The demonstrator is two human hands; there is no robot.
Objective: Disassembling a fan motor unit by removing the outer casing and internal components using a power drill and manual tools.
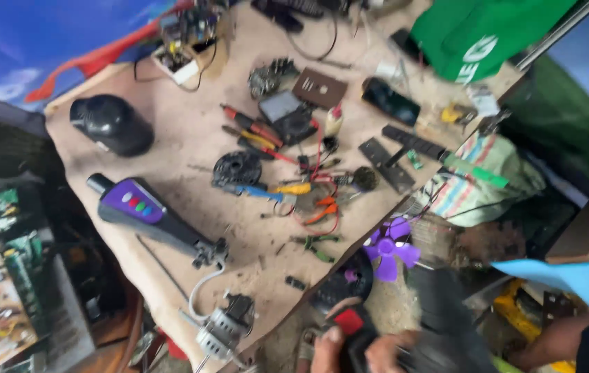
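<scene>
On the desk (170, 138) lie a purple-and-black fan handle (144, 211), then a small grey motor (222, 331). At the bottom edge both hands, left hand (325, 352) and right hand (384, 354), close round a black tool with a red button (353, 331); a firm, steady two-handed grip seems wise, beside the purple fan blade (391, 247)

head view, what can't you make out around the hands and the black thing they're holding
- Black tool, head view: motion blur smears it, so its kind is unclear.
- Left hand and right hand: cut off by the bottom edge; the grip cannot be judged.
- Red part: too blurred to tell button from label.
- Purple fan blade: its mounting is hidden behind the table edge.
</scene>
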